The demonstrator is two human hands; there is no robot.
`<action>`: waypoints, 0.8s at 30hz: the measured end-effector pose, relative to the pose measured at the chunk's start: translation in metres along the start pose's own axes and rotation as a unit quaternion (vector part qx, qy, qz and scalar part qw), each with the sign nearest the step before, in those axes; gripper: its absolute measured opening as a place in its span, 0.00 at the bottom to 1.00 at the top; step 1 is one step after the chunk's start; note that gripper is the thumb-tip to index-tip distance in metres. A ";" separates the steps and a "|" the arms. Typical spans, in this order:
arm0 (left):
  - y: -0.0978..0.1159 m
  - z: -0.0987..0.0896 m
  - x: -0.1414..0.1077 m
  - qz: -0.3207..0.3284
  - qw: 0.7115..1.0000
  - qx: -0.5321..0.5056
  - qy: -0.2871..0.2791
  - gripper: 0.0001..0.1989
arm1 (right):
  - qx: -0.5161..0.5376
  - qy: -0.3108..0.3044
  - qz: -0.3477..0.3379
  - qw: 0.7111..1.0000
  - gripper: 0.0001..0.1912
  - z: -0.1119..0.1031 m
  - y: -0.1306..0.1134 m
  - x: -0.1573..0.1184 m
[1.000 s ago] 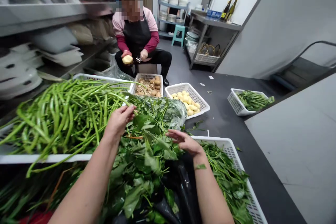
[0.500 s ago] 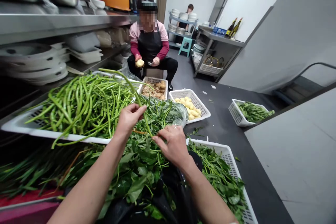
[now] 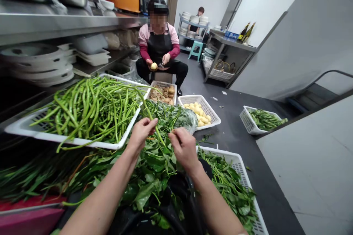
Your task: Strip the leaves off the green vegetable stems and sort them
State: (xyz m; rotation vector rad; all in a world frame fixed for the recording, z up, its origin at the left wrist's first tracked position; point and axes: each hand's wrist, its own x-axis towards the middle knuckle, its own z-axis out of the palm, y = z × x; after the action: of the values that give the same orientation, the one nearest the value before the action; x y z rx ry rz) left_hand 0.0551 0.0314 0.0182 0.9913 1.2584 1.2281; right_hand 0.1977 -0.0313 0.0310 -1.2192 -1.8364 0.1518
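My left hand [image 3: 143, 131] pinches a long green stem [image 3: 147, 109] between thumb and fingertips; the stem slants from upper left down to the right. My right hand [image 3: 184, 147] is just right of the stem's lower end, apart from it, thumb and fingers pressed together; whether anything thin is between them is too small to tell. Beneath both hands lies a heap of leafy greens [image 3: 149, 176], reaching onto my black-covered lap. To the left, a white basket [image 3: 82, 142] is piled with trimmed green stems [image 3: 91, 106]. At the lower right, another white basket [image 3: 248, 176] holds leafy greens [image 3: 228, 187].
A co-worker [image 3: 160, 44] sits opposite with a peeled potato [image 3: 153, 66] and a peeler. Between us stand a basket of unpeeled potatoes [image 3: 168, 91] and one of peeled potatoes [image 3: 202, 117]. A steel shelf [image 3: 68, 25] runs along the left; a basket of green pods [image 3: 266, 119] stands right.
My right hand has come away from the stem and moved slightly right. My left hand has shifted a little right and down with the stem, whose upper end now points lower.
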 end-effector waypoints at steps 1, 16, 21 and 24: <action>0.000 0.002 -0.003 0.003 1.000 -0.003 -0.003 0.23 | -0.034 -0.049 0.003 0.998 0.11 0.005 0.005 0.003; -0.040 -0.008 -0.003 -0.238 0.960 -0.079 -0.123 0.09 | -0.166 -0.027 0.087 0.982 0.15 -0.071 0.090 -0.070; -0.049 -0.002 -0.009 -0.254 0.949 -0.047 -0.179 0.13 | -0.253 -0.118 0.315 0.907 0.10 -0.105 0.137 -0.136; -0.053 0.011 -0.018 -0.231 0.955 0.006 -0.183 0.15 | -0.097 -0.121 0.322 0.934 0.11 -0.074 0.099 -0.118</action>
State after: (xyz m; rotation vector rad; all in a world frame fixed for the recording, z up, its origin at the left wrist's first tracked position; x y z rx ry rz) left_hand 0.0735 0.0084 -0.0305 0.8230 1.1167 0.6394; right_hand 0.3317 -0.1003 -0.0494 -1.9892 -1.6092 0.5131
